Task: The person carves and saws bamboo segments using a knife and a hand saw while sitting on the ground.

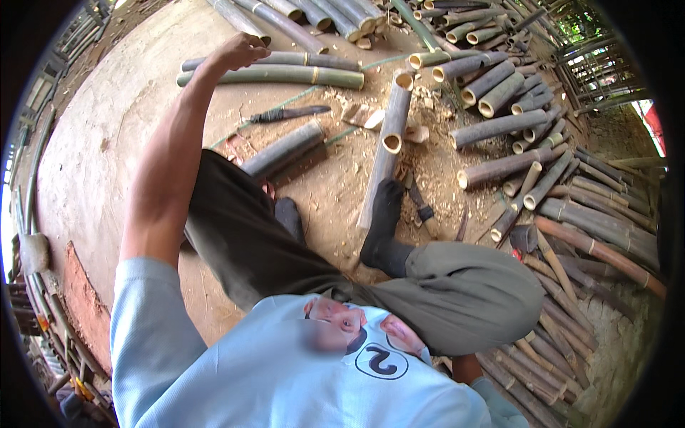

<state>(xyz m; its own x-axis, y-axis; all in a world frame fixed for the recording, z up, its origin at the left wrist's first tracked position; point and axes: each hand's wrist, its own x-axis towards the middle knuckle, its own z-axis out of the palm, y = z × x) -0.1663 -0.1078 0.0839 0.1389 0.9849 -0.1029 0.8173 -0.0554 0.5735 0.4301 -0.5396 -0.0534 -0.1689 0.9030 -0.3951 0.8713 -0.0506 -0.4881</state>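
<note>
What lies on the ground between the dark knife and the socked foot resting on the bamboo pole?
In the head view, a short grey bamboo section lies between the knife and the foot, on dirt strewn with wood chips.

No packages, labels, signs or screens are in view. The only printed matter is a round dark-outlined emblem (381, 361) on the front of the person's light blue shirt (235, 371).

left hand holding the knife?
No: the left hand reaches toward the bamboo poles, while the knife lies apart on the ground.
</note>
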